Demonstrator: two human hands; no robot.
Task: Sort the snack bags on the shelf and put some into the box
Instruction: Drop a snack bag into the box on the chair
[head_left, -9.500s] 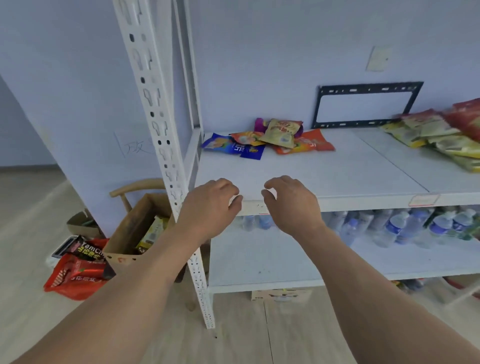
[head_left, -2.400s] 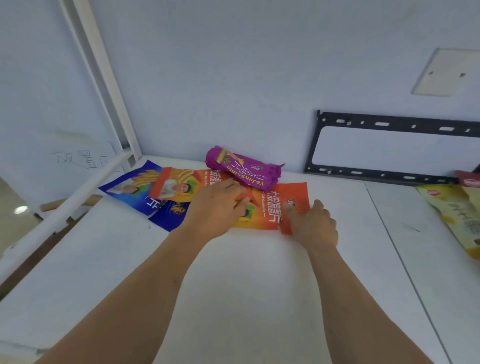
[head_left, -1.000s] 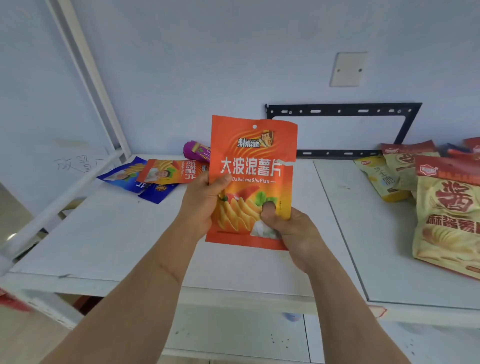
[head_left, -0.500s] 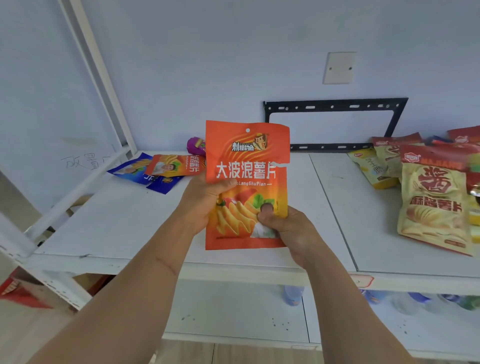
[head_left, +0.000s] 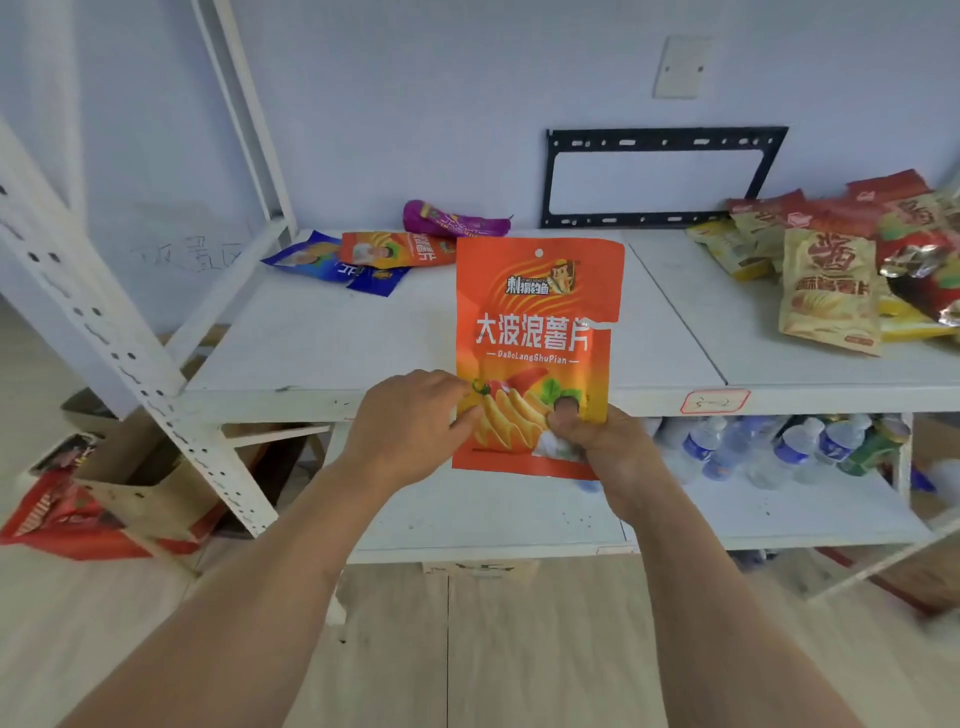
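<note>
Fingers of the right hand pinch the lower right corner of an orange chip bag, thumb pressed on its front. The left hand touches the bag's lower left edge with loosely bent fingers; whether it truly grips, I cannot tell. Held in the air before the front edge of the white shelf, the bag stands upright, long axis vertical, hang hole on top, print facing the person. At the back of the shelf lie a purple bag, a second orange bag and a blue bag; yellow bags pile up on the right. Water bottles crowd the lower shelf. A cardboard box sits on the wooden floor, left of the perforated upright. A black bracket hangs on the pale wall.
</note>
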